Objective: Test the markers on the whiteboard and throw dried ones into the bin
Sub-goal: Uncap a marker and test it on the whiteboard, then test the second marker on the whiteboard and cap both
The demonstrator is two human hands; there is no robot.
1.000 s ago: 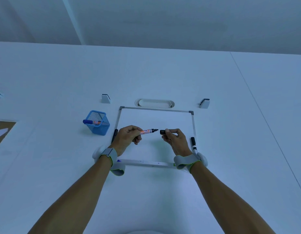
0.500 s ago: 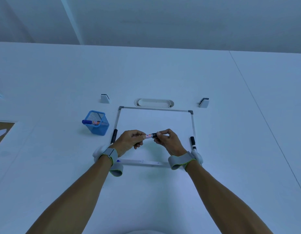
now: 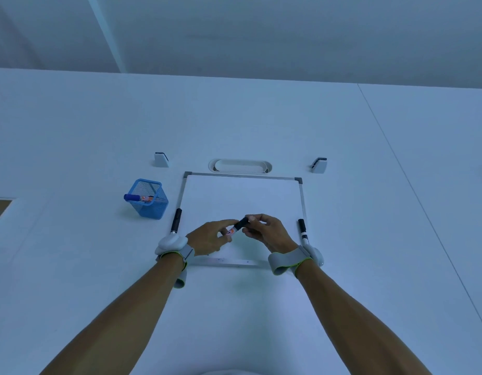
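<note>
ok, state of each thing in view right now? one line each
Black-capped marker: capped, held over the board by both hands.
Left hand: fingertips on the marker barrel.
Right hand: pinching the cap end.
White framed whiteboard: flat, no marks visible.
Blue mesh bin: upright, one blue-capped marker in it.
Black marker left of board: lying capped.
Black-and-white marker right of board: lying capped.

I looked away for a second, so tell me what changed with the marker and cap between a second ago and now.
The right hand brought the black cap leftward onto the marker held by the left hand; the gap between them is closed, and the left fingers have loosened. Unchanged: the whiteboard, still blank, the two markers beside it, and the blue bin holding a marker.
</note>
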